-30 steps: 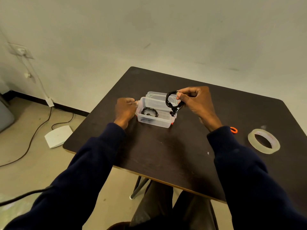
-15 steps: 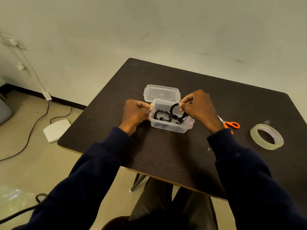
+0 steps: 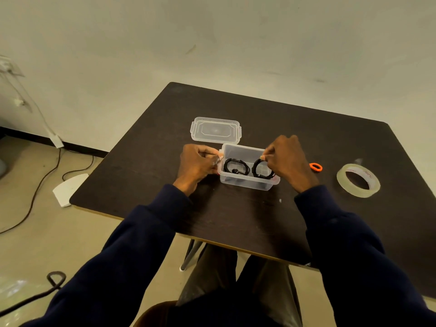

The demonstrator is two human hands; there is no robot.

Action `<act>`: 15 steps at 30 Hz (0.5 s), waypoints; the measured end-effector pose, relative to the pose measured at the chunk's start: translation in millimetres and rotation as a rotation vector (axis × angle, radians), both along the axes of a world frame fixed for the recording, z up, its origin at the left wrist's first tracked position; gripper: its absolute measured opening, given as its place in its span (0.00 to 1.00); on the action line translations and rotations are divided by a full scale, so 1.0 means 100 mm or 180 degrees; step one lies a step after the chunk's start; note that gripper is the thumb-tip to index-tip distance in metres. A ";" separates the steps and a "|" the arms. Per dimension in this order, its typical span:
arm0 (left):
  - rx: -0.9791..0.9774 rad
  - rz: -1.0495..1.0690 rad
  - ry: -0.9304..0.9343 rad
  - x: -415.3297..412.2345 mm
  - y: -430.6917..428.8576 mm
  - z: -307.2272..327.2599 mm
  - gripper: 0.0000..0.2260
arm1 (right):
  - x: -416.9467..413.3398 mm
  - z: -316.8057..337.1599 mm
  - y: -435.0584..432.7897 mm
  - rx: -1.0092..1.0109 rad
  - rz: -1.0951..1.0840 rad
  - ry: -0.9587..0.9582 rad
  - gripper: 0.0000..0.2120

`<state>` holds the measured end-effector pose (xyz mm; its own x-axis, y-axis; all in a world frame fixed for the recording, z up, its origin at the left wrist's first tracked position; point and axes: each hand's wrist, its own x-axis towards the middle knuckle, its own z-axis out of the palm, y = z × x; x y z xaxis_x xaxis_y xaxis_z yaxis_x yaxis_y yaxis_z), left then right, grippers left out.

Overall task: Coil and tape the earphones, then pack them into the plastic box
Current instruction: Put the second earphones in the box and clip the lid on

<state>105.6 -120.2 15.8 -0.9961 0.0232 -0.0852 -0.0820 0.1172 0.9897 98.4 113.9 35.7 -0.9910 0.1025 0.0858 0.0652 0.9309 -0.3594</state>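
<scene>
Right hand grip pinches second earphone coil, now lowered into box beside first coil; left hand grip holds box's left end.

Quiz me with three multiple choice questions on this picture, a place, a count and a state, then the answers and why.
1. Where is the lid of the plastic box? A on the box; B on the table behind it; C on the floor.
2. How many earphone coils lie inside? A one; B two; C four.
3. What is the right hand doing? A pinching the right coil; B lifting tape; C resting flat.
Answers: B, it lies beyond the open box; B, left coil beside right coil; A, it grips that coil's top.
</scene>
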 end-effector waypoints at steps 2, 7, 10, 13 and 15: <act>0.0030 0.0001 -0.0014 0.01 0.01 0.00 0.02 | 0.05 0.00 0.01 -0.0083 0.0044 0.0195 0.03; 0.0086 0.0010 -0.0017 0.02 0.01 0.00 0.03 | 0.10 -0.02 -0.01 -0.0004 0.0082 0.0266 0.05; 0.0078 -0.0004 -0.0015 0.03 0.02 0.01 0.04 | 0.15 -0.05 -0.05 0.0280 0.0179 0.0291 0.04; 0.0116 -0.0003 -0.0017 0.04 0.01 0.01 0.04 | 0.18 -0.02 -0.04 0.0357 0.0263 0.0489 0.05; 0.0118 -0.0016 -0.0020 0.03 0.01 0.00 0.05 | 0.19 0.04 -0.02 0.0371 0.0282 0.0608 0.05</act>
<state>108.5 -118.8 15.4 -0.9954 0.0316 -0.0904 -0.0876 0.0810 0.9929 117.6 111.9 40.2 -0.9604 -0.0055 0.2786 -0.0773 0.9659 -0.2473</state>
